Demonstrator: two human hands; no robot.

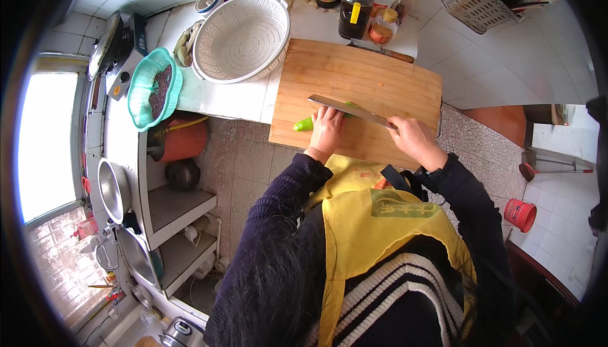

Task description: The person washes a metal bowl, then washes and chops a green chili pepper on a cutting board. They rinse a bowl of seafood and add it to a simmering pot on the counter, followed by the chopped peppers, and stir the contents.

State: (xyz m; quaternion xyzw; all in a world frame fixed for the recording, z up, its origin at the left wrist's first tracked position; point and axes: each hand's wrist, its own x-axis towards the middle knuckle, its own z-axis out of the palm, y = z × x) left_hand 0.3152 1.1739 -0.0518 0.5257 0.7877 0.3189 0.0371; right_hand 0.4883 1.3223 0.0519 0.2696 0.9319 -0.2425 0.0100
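Observation:
On a wooden cutting board (327, 69) lies a long green vegetable (303, 124), perhaps a pepper or cucumber. My left hand (327, 127) presses down on it, hiding its middle. My right hand (412, 139) grips the handle of a kitchen knife (354, 111), likely a cleaver. Its blade runs across the vegetable just beyond my left fingertips, with a bit of green showing on the far side. Whether the edge touches the vegetable I cannot tell.
A white plastic colander (242, 38) stands left of the board, near a teal basket (142, 91) of small dark grains. A wooden-handled knife (399, 55) rests along the board's far edge. Behind it are several sauce bottles (355, 12). A metal utensil holder (468, 4) hangs at the right.

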